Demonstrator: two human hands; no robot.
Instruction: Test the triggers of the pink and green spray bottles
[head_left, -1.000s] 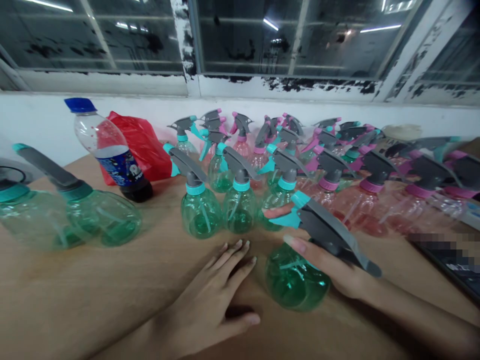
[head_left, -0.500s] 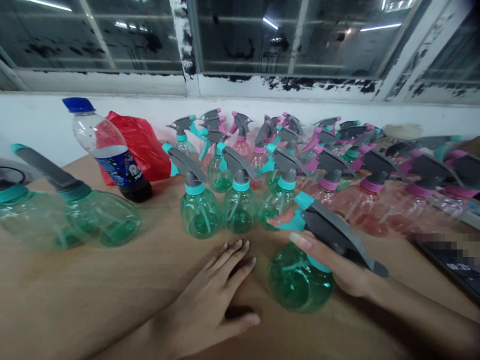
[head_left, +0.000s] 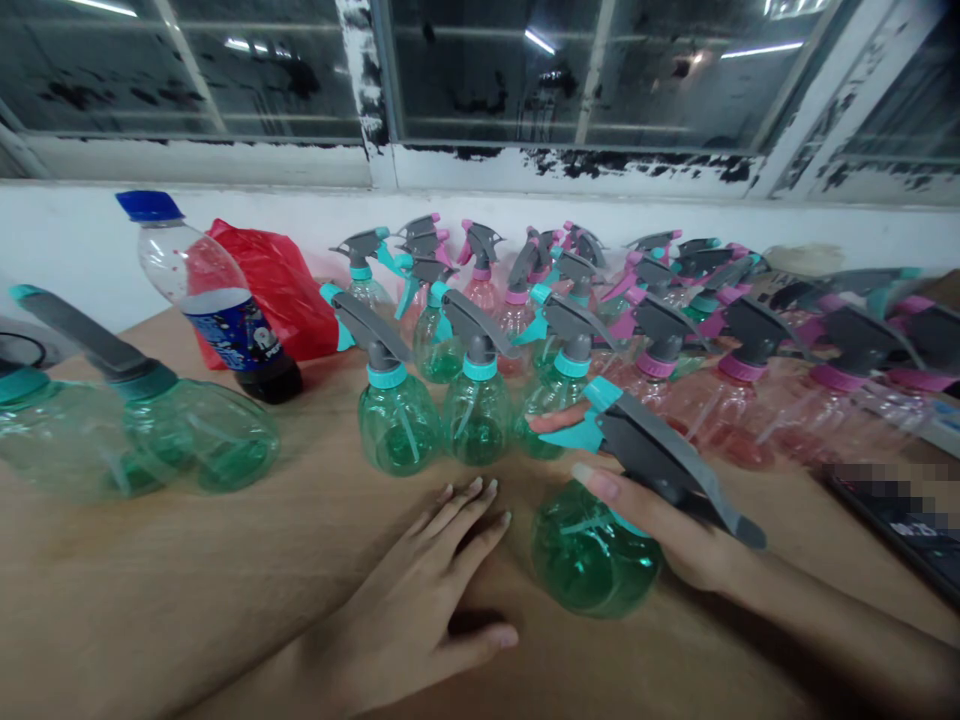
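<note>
Slightly left of where they were half a second ago, the right hand [head_left: 694, 548] and its spray bottle [head_left: 592, 570] are just right of the left hand [head_left: 420, 605]. Rounded and clear green, the bottle shows darker green low inside, a grey head [head_left: 652, 455] and a turquoise trigger [head_left: 576, 437]. Right fingers are wrapped around its neck, forefinger [head_left: 555, 419] at the trigger; the left hand lies palm down on the desk [head_left: 225, 575], thumb spread.

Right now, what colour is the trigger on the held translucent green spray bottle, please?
The trigger is turquoise, seen best in the head view.
</note>
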